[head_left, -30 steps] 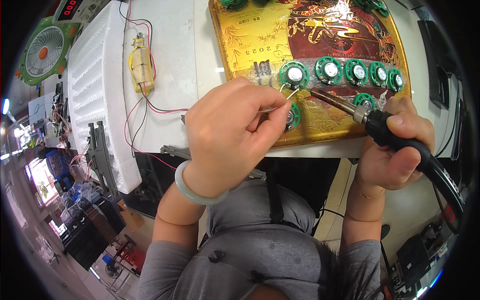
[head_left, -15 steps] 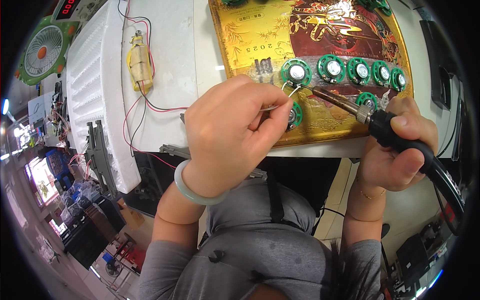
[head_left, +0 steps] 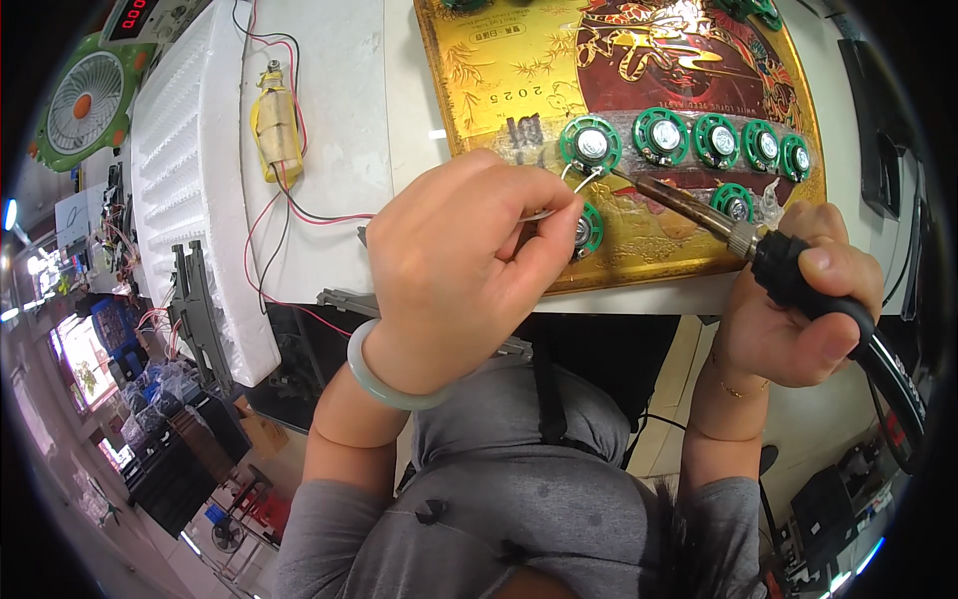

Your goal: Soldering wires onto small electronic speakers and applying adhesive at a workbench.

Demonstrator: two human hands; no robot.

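My left hand pinches a pair of thin white wires, whose far ends reach the lower edge of a small round green speaker. In my right hand is a soldering iron with a black handle, its tip just right of those wire ends and slightly apart from them. Both hands are over a gold and dark red tin lid. More green speakers sit in a row to the right, on clear tape. Another speaker is partly hidden behind my left fingers.
A yellow-wrapped cylinder with red and black wires lies left on the white table. Beyond it are a white foam tray, grey plastic strips and a green fan. A black object lies at the right edge.
My right hand has drawn the soldering iron slightly right and back, so its tip has come away from the wire ends. My left hand has stayed in place.
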